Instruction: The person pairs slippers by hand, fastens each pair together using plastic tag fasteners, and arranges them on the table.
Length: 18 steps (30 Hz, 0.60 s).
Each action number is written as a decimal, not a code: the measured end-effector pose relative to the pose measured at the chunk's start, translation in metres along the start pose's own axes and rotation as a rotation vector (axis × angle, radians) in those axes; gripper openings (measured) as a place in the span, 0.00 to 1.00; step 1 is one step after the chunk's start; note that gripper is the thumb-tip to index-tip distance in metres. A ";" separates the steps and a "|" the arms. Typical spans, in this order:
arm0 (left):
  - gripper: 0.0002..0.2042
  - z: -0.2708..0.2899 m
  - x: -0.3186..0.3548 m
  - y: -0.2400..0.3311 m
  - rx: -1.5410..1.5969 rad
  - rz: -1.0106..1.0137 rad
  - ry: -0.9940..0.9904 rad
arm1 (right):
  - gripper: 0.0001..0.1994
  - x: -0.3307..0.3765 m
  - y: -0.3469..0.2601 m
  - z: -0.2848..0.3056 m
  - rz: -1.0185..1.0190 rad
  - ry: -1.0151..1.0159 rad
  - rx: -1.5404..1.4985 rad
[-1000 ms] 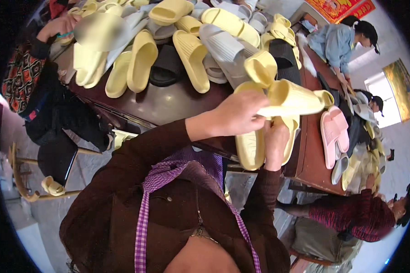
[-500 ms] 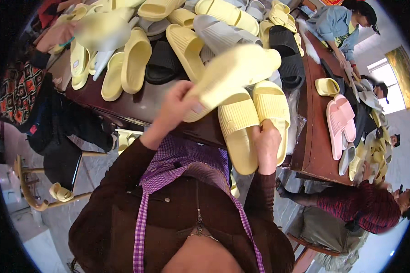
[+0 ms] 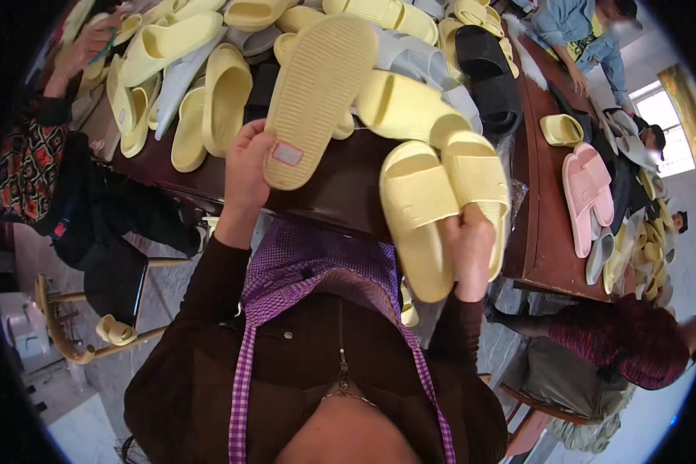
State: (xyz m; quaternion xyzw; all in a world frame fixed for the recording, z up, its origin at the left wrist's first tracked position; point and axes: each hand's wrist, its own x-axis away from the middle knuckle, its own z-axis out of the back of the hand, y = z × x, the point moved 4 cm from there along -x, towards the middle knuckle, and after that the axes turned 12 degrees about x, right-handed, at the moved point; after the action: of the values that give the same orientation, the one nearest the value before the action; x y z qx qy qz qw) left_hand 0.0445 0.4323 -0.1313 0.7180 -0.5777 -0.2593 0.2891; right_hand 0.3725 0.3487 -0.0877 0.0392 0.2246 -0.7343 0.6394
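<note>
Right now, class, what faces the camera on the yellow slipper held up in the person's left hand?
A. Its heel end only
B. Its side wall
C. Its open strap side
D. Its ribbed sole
D: the left hand holds the yellow slipper sole up, its ridges and a small sticker showing.

Small pale rectangular label point(image 3: 288, 153) with reddish edge on upturned yellow slipper sole point(image 3: 321, 97).

Worn on the head, looking steeply down, close over the near edge of the counter point(image 3: 348, 193); fisheye-bent rim.
</note>
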 end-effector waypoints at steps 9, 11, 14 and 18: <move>0.12 -0.010 0.000 0.007 0.042 -0.016 0.023 | 0.19 -0.133 0.156 0.154 -0.143 0.208 0.653; 0.12 -0.018 0.002 0.000 0.075 0.030 0.002 | 0.20 -0.161 0.214 0.178 -0.118 0.319 0.737; 0.12 -0.021 0.007 -0.002 0.102 0.045 0.016 | 0.21 -0.164 0.178 0.143 -0.029 0.267 0.293; 0.12 -0.022 0.009 -0.004 0.118 0.072 0.013 | 0.15 -0.092 0.011 0.025 0.229 -0.279 -0.261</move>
State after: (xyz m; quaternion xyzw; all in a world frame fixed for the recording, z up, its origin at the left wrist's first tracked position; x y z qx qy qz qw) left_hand 0.0647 0.4267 -0.1194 0.7144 -0.6154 -0.2093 0.2591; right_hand 0.4048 0.4235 -0.0368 -0.1206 0.2210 -0.6198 0.7432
